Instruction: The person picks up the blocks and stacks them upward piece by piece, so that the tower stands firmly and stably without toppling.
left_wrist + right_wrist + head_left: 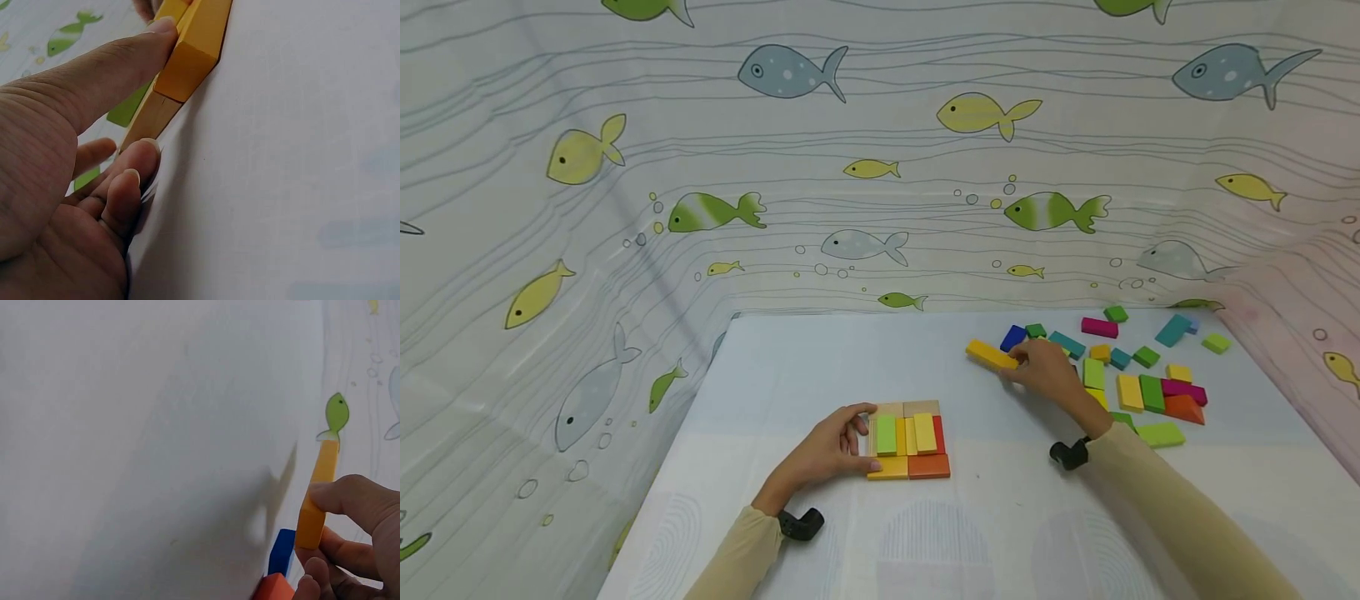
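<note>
My right hand (1043,367) pinches a long yellow block (991,355) between thumb and fingers, above the table beside a pile of blocks. The right wrist view shows the thumb on one face of that yellow block (317,494). At the left side of a flat block assembly (928,467), my left hand (831,446) holds its edge, index finger at the far corner and thumb at the near one. Seen from the left wrist, the thumb presses an orange-yellow block (197,53), and the other fingers curl near a plain wooden block (149,115).
Loose coloured blocks lie scattered at the right, among them a magenta block (1100,327), a green block (1152,393) and an orange triangular block (1184,408). A blue block (1013,337) lies near my right hand. Behind the white table (820,358) hangs a fish-patterned curtain (880,192).
</note>
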Motion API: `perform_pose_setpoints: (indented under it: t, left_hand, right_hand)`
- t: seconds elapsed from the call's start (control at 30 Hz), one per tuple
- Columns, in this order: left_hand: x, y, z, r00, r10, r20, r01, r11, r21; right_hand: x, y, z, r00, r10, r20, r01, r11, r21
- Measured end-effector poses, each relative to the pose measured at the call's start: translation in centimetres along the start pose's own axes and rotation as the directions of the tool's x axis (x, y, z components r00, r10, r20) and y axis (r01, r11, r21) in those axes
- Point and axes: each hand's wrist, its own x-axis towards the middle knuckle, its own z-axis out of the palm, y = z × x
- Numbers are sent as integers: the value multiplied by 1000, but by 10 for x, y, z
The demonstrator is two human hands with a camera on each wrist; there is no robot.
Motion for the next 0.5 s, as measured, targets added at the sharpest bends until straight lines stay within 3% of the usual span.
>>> perform_pose_setpoints:
  t: [0.5]
  left_hand:
    - [1,3,-4,999,37,4,-37,999,5]
  right_hand:
    - [-16,-47,4,992,-118,43,116,992,50]
